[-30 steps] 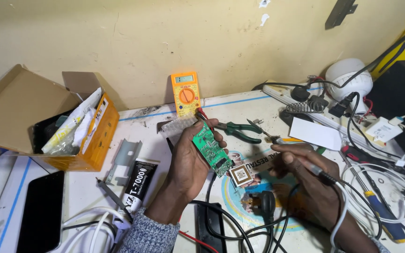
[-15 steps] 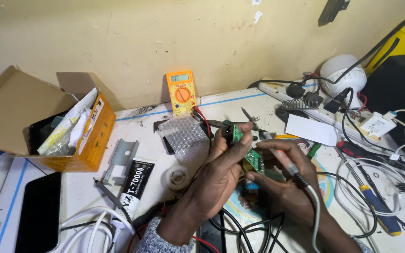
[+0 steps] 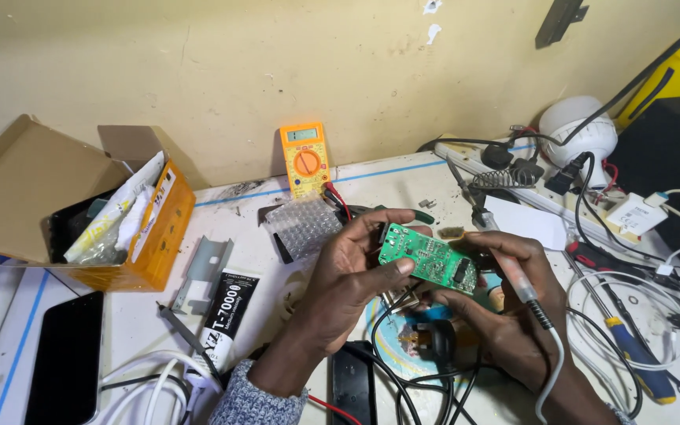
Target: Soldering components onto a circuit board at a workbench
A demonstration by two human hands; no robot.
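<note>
My left hand (image 3: 345, 282) grips a small green circuit board (image 3: 426, 256) by its left end, thumb on top, holding it above the white table. My right hand (image 3: 505, 303) supports the board's right end from below and also holds a pen-like tool (image 3: 519, 283) with a white cable trailing down. Black wires and a black plug (image 3: 426, 340) hang beneath the board.
An orange multimeter (image 3: 304, 157) leans at the wall. An open cardboard box (image 3: 80, 212) sits at left, a black glue tube (image 3: 222, 311) and dark phone (image 3: 64, 358) near it. Bubble wrap (image 3: 304, 224), a white round lamp (image 3: 584, 134), a blue-yellow screwdriver (image 3: 635, 358) and tangled cables crowd the right.
The green board has turned from edge-on to lying flat and facing up between both hands. The hands sit slightly right of where they were a second ago.
</note>
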